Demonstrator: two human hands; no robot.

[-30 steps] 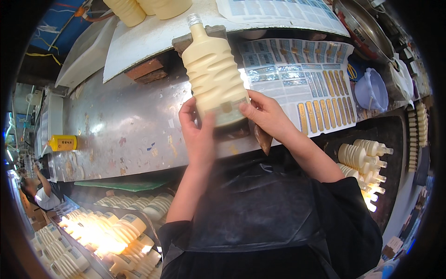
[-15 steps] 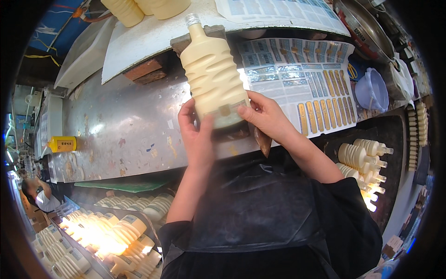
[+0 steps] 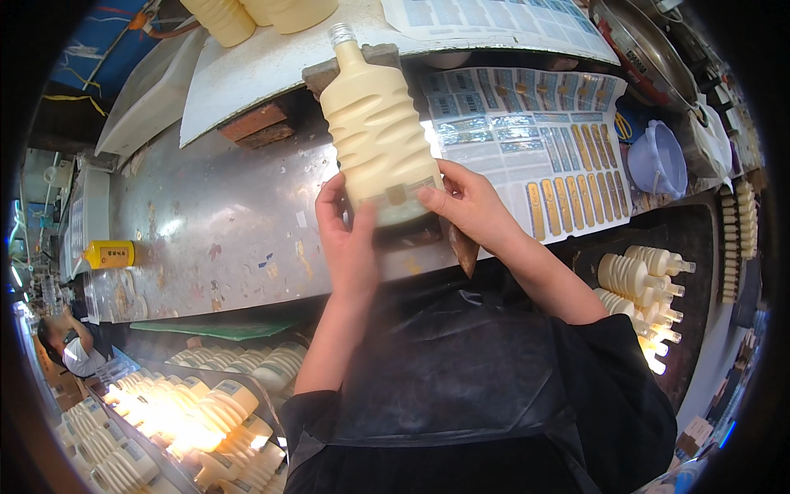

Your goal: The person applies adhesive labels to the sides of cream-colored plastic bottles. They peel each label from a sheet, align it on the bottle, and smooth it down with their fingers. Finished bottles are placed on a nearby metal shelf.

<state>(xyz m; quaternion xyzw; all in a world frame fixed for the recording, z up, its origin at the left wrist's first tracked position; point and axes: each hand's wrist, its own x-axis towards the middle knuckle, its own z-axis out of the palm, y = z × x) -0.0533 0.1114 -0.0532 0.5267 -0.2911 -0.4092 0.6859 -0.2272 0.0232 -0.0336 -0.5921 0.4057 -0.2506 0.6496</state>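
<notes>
A cream bottle (image 3: pixel 377 123) with wavy ridges and a clear threaded neck lies with its neck pointing away from me, its upper part resting on a grey block (image 3: pixel 380 56). My left hand (image 3: pixel 346 222) is closed on the lower left side of the bottle, the thumb near its base. From the other side my right hand (image 3: pixel 471 204) grips it, the thumb pressed on the right end of a label strip (image 3: pixel 397 195) with a brown patch in its middle. The strip runs across the bottle just above its base. Fingers behind the bottle are partly hidden.
To the right lies a sheet of blue and gold labels (image 3: pixel 527 156), beside a lilac bucket (image 3: pixel 658 160). A yellow squeeze bottle (image 3: pixel 109 254) is on the metal table (image 3: pixel 222 222). More cream bottles fill trays at lower left (image 3: pixel 197 407) and right (image 3: pixel 638 284). Another person (image 3: pixel 78 342) is far left.
My right thumb has shifted slightly left along the label strip. Otherwise the bottle and my left hand look almost the same.
</notes>
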